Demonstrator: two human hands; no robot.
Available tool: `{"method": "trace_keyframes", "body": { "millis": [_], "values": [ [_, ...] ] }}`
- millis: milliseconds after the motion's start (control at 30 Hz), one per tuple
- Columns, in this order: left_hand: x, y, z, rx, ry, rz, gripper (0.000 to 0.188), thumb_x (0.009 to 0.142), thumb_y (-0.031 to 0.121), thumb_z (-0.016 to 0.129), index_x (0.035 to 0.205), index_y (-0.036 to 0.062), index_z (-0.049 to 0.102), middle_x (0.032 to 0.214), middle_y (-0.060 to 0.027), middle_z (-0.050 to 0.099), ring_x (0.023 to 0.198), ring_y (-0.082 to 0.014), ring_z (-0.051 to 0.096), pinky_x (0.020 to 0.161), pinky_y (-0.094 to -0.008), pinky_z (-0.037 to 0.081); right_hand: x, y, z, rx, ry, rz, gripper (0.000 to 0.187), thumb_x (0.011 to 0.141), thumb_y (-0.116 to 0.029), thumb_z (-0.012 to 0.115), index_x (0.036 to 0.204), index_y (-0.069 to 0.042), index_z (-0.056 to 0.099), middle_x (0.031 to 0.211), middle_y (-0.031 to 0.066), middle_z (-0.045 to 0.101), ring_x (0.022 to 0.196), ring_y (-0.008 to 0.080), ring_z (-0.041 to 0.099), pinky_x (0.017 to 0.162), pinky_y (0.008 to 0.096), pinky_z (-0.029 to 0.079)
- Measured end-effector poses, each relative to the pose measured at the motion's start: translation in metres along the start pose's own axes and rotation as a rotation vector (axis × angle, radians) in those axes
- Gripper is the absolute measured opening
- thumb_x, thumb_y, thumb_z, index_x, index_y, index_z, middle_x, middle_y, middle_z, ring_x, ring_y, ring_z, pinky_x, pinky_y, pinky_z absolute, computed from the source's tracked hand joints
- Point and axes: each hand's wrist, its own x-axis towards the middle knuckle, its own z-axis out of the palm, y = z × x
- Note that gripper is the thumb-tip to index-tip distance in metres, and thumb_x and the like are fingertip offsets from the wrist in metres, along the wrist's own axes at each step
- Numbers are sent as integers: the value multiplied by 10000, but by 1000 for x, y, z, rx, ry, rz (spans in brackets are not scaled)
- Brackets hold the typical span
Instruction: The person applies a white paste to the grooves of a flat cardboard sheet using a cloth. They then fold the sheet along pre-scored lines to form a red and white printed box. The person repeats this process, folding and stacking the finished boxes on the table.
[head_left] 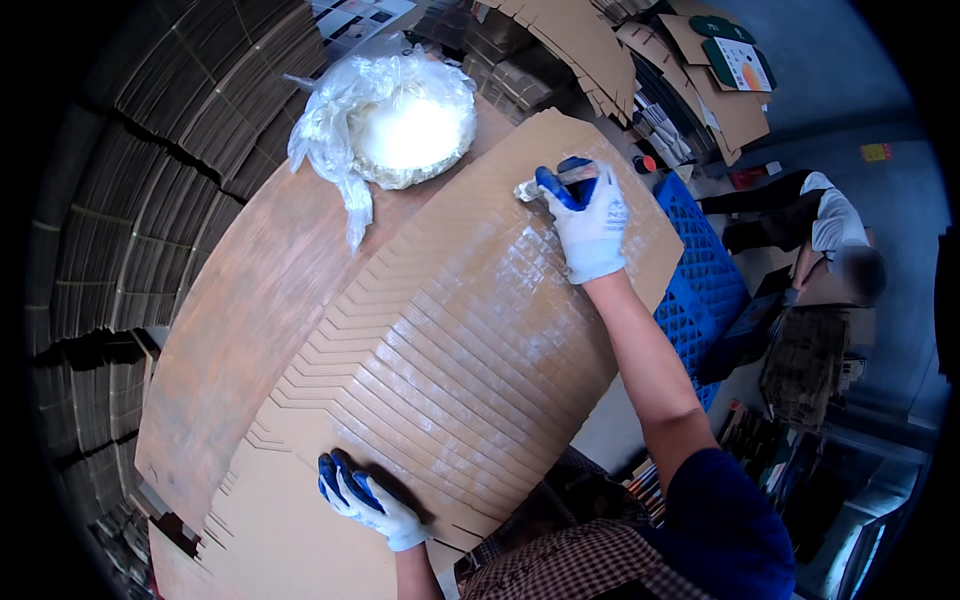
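Note:
A fanned stack of brown cardboard sheets (pixel 400 390) lies across the wooden table in front of me, their edges overlapping in steps. White paste is smeared in patches over the overlapping strips. My right hand (pixel 585 210), in a white glove with blue fingertips, is closed round a short, paste-coated brush (pixel 527 190) at the far end of the stack. The brush's tip is at the cardboard surface. Near the close end, my left hand (pixel 370 503), gloved the same way, rests on the sheets with its fingers stretched out and holds nothing.
A basin (pixel 420 130) of white paste, lined with clear plastic, stands on the wooden table (pixel 230 290) beyond the cardboard. Bundled cardboard (pixel 190 80) is piled along the left. A blue plastic pallet (pixel 695 270) is at the right, where another person (pixel 840 225) bends over boxes.

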Motion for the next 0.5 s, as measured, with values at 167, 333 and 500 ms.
{"method": "trace_keyframes", "body": {
  "millis": [167,333,500],
  "values": [
    [0,6,0,51,2,39,418,1042,188,453,1356,-68,556,1454,-232,508,1338,-399,461,1132,-512,316,-9,8,8,-10,-32,-36,448,761,-285,868,1042,-43,616,970,145,637,832,339,671,758,405,543],
    [-2,0,0,65,-10,-3,425,1044,188,444,1364,-68,554,1452,-230,509,1342,-391,460,1139,-499,316,-1,7,13,-83,-127,32,396,782,-280,845,1019,-79,601,968,89,648,850,292,677,781,379,540],
    [-1,1,0,38,-5,15,413,1039,173,450,1350,-75,560,1450,-237,507,1342,-400,451,1139,-502,315,-4,16,10,-141,-152,-29,408,782,-299,838,1030,-75,602,1030,120,625,864,323,668,778,414,538]
  ]
}}
